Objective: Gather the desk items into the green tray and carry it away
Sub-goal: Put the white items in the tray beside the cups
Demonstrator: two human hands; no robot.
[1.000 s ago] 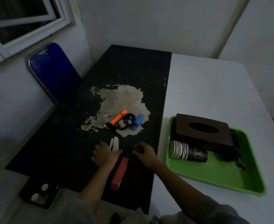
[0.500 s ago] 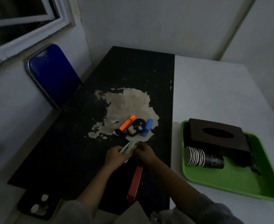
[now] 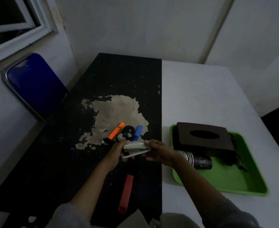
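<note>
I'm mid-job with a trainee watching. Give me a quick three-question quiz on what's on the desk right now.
1. True or false: the white stapler is held by both the left hand and the right hand.
2. Which item already lies in the green tray? A) orange highlighter B) stack of paper cups C) red stapler
3. Fill in: the dark tissue box sits in the tray's ___ half, far or near.

Key
1. True
2. B
3. far
</note>
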